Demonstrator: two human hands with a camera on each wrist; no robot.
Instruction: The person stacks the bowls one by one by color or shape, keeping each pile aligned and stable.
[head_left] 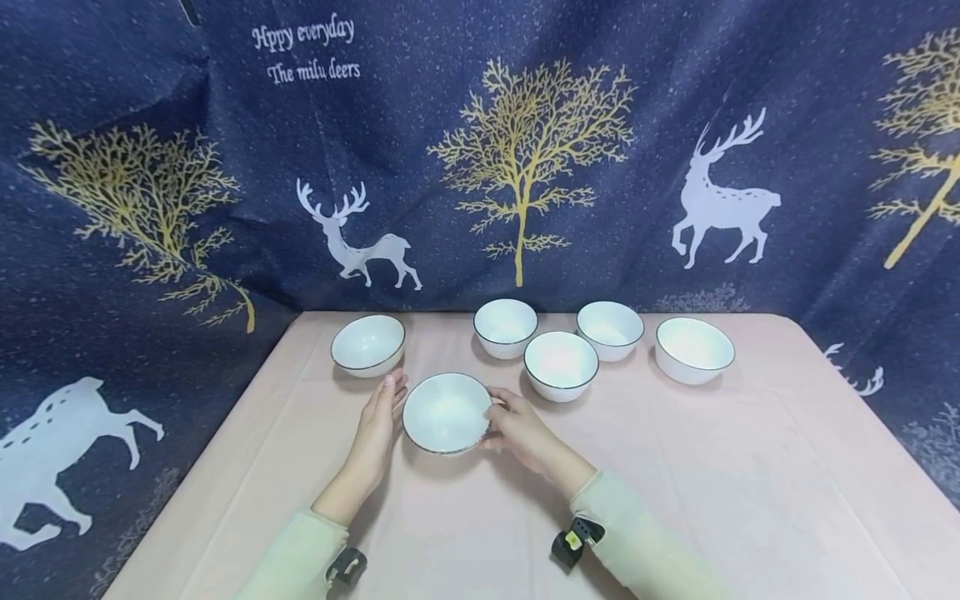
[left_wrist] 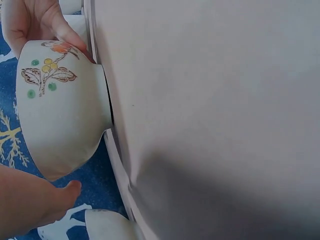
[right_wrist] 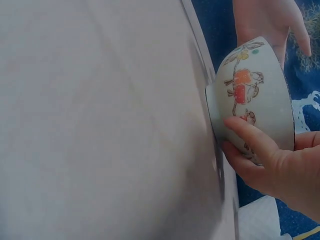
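A white bowl with a thin dark rim faces up at the middle of the table, between both hands. Its outer side carries painted birds, leaves and coloured dots. My right hand grips it from the right, thumb at the rim and fingers spread along the outside wall down toward the foot. On the other side my left hand stands upright beside the bowl, fingers fairly straight, and a gap shows between it and the wall in the left wrist view. The bowl's foot is at the tabletop.
Behind my left hand stands another white bowl. Further bowls stand at the back: one near the middle, one in front of it, another, and one at right. Pink cloth covers the table; a blue printed curtain hangs behind.
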